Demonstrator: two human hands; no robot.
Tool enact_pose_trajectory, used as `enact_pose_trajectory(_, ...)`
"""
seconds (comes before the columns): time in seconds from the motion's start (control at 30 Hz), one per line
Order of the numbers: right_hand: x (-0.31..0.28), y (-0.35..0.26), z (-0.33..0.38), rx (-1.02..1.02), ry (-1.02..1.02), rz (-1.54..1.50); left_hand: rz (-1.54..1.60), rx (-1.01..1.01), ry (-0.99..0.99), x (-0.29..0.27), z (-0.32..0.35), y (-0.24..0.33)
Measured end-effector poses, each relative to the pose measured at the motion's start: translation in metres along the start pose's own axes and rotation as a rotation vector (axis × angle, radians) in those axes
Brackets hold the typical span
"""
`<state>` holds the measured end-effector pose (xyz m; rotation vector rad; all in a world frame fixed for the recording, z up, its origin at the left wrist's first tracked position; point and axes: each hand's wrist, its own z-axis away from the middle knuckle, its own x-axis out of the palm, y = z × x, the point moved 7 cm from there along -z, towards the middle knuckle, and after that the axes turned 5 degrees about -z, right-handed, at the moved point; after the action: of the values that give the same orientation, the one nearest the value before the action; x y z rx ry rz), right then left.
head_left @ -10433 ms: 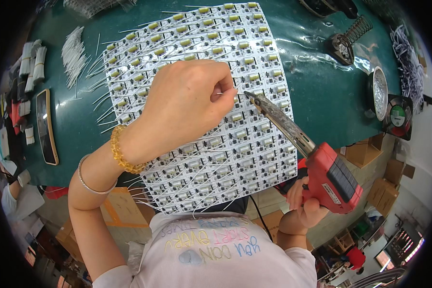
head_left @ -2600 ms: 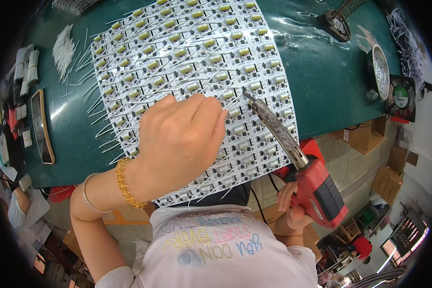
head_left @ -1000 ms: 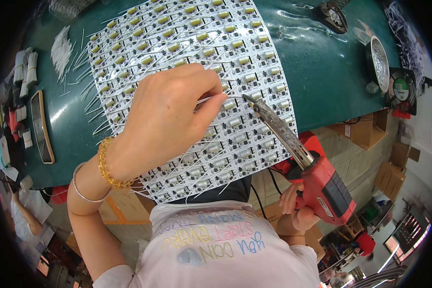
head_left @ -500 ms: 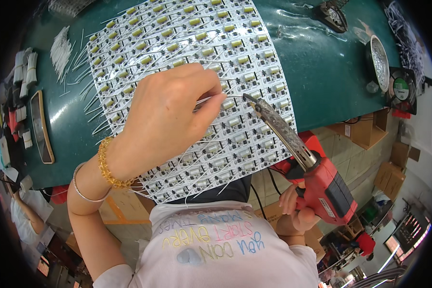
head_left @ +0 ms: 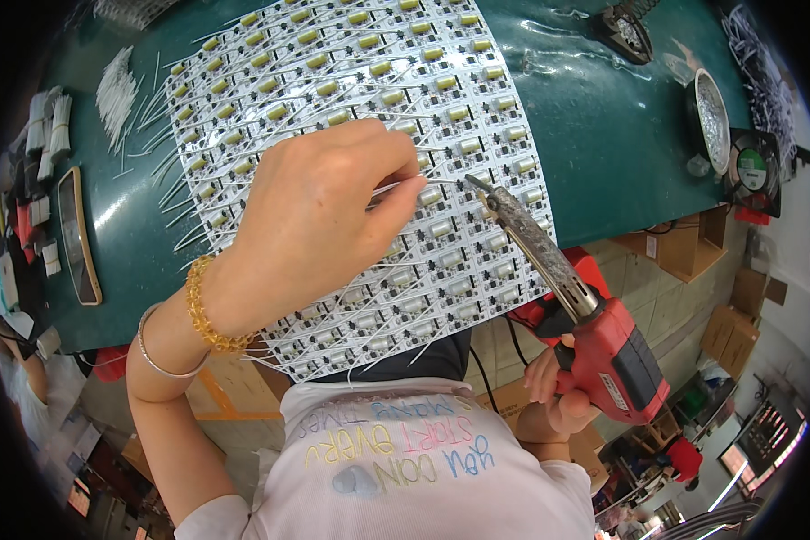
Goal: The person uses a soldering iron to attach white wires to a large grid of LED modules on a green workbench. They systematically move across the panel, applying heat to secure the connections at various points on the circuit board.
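The left hand [head_left: 328,216] pinches a white wire [head_left: 443,183] between its fingers, over the circuit board [head_left: 441,270]; the right hand [head_left: 562,396] grips the soldering iron [head_left: 594,328], tip near the wire.

We see a glossy circuit-board sheet [head_left: 441,232]; at its right edge, a soldering iron [head_left: 574,290] — smooth plastic handle [head_left: 616,360], rough metal barrel [head_left: 533,236] — and beyond the sheet, a shiny tabletop [head_left: 603,162].

I'm standing in an electronics workshop, it seems: a panel of small circuit boards [head_left: 441,230] on the green bench [head_left: 612,171], a soldering iron [head_left: 616,355] over it, an iron stand [head_left: 627,36] far right, wire bundles [head_left: 60,124] at left, cardboard boxes [head_left: 725,333] at right.
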<state>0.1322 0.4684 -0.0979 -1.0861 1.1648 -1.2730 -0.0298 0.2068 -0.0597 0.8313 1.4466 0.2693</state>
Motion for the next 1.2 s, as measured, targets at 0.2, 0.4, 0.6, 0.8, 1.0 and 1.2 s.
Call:
enact_pose_trajectory(0.2, -0.004, 0.009, 0.002, 0.047, -0.012, -0.167, -0.006, -0.007, -0.010, 0.000, 0.000, 0.000)
enact_pose_trajectory(0.4, 0.013, -0.012, -0.014, -0.030, 0.008, -0.094, -0.012, 0.006, -0.009, 0.002, -0.001, 0.001)
enact_pose_trajectory(0.6, 0.011, -0.011, -0.014, -0.065, -0.021, -0.032, -0.031, 0.101, 0.014, -0.006, 0.002, 0.007)
enact_pose_trajectory(0.8, -0.003, -0.007, -0.008, -0.134, 0.066, -0.038, -0.093, -0.009, 0.123, -0.040, 0.013, 0.012)
enact_pose_trajectory(1.0, 0.002, -0.006, -0.019, -0.233, -0.164, -0.131, -0.112, 0.006, 0.025, -0.017, 0.018, 0.026)
enact_pose_trajectory(1.2, 0.011, -0.012, -0.018, -0.126, -0.093, -0.141, -0.133, -0.016, 0.072, 0.003, 0.020, 0.032)
